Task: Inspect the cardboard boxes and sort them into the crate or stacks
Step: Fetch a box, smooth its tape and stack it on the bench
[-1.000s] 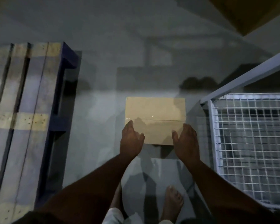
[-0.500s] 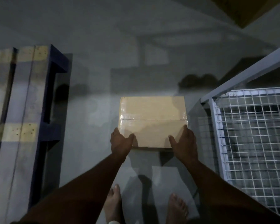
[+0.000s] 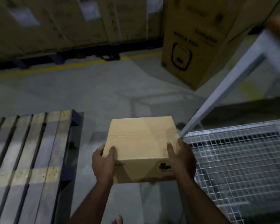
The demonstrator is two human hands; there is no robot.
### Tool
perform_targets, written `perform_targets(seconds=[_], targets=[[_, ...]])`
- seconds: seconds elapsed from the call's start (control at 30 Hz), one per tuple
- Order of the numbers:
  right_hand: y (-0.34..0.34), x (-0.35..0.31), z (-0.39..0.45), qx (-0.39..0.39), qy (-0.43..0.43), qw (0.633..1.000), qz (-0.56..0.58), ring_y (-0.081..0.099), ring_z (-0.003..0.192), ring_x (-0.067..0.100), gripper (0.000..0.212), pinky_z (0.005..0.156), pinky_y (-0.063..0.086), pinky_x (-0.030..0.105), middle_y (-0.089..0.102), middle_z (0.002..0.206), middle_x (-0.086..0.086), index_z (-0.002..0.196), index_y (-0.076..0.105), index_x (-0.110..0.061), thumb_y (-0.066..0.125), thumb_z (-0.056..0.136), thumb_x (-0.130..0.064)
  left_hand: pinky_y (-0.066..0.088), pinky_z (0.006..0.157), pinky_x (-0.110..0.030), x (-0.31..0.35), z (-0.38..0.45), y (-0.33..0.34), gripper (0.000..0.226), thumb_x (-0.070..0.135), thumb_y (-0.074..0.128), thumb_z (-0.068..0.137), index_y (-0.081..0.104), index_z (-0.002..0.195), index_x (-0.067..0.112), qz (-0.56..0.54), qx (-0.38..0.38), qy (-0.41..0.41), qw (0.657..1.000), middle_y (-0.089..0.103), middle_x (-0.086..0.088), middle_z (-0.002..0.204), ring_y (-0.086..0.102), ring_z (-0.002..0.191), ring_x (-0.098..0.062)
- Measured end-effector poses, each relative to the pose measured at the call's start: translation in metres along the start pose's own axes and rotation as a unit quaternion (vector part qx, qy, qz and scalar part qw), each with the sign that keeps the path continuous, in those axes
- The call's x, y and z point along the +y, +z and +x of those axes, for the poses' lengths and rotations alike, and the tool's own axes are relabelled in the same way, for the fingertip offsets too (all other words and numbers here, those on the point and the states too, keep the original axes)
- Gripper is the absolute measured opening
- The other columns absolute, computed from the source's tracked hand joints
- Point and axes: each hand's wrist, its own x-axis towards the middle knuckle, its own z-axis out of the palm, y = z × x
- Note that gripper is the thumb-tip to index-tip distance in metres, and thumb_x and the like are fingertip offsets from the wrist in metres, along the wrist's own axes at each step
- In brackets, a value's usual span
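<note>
cardboard box (image 3: pixel 141 143) sits between both hands in the head view, held clear of the grey floor (image 3: pixel 95 97) and tilted so its taped top and printed near face both show. left hand (image 3: pixel 103 164) grips the box's near left corner, thumb laid on the top panel and fingers wrapped round the left side. right hand (image 3: pixel 182 159) grips the near right corner the same way, thumb on top, palm and fingers against the right side, covering part of a dark printed label on the near face. a strip of clear tape runs across the top along the flap seam. the box hangs between the wooden pallet (image 3: pixel 27 159) to its left, which has blue-painted edges, and the wire mesh crate (image 3: pixel 236 162) to its right; the box's far right corner lies just beside the crate's grey corner post. farther off, a tall printed carton (image 3: pixel 194 41) stands on the floor beyond the crate, and a row of large stacked cartons (image 3: pixel 55 21) lines the far side behind a yellow floor line (image 3: pixel 71 65). toes of one bare foot (image 3: pixel 117 220) show at the bottom edge. the picture is dim and slightly blurred.
</note>
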Motion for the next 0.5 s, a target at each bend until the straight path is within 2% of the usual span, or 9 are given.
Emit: perform_targets(seconds=[0.1,0.2,0.33,0.5], targets=[[-0.057,-0.032,-0.036,0.045,-0.029,0.998,0.035,0.060,0.114,0.026,0.055,0.093,0.051,0.042,0.061,0.131,0.004,0.133,0.059,-0.021,0.052,0.093,-0.059,0.049,0.085,-0.041,0.059,-0.024,-0.037,0.015,0.035,0.066,0.096,0.065,0.109,0.028,-0.034,0.010,0.034,0.999,0.063,0.001,0.107,0.059,0.098,-0.023],[-0.105,-0.056,-0.074,0.083,-0.042,0.994,0.051,0.063,0.102,0.024,0.047,0.085,0.051,0.039,0.065,0.118,0.002,0.122,0.064,-0.023,0.050,0.094,-0.059,0.049,0.082,-0.041,0.103,-0.039,-0.073,0.018,0.037,0.063,0.097,0.068,0.106,0.022,-0.041,0.018,0.083,0.996,0.064,-0.001,0.104,0.059,0.097,-0.023],[-0.152,-0.080,-0.128,0.119,-0.017,0.991,0.065,0.062,0.101,0.021,0.048,0.086,0.049,0.038,0.065,0.118,0.001,0.123,0.063,-0.022,0.050,0.094,-0.058,0.048,0.075,-0.039,0.151,-0.064,-0.120,0.018,0.036,0.061,0.098,0.068,0.097,0.019,-0.044,-0.014,0.131,0.990,0.067,0.000,0.094,0.061,0.089,-0.021],[-0.192,-0.099,-0.216,0.182,-0.013,0.979,0.090,0.061,0.106,0.020,0.052,0.090,0.052,0.043,0.065,0.122,0.002,0.131,0.060,-0.022,0.052,0.093,-0.057,0.052,0.077,-0.041,0.177,-0.099,-0.186,0.021,0.043,0.062,0.096,0.068,0.089,0.024,-0.065,-0.073,0.182,0.978,0.068,0.001,0.092,0.062,0.088,-0.019]])
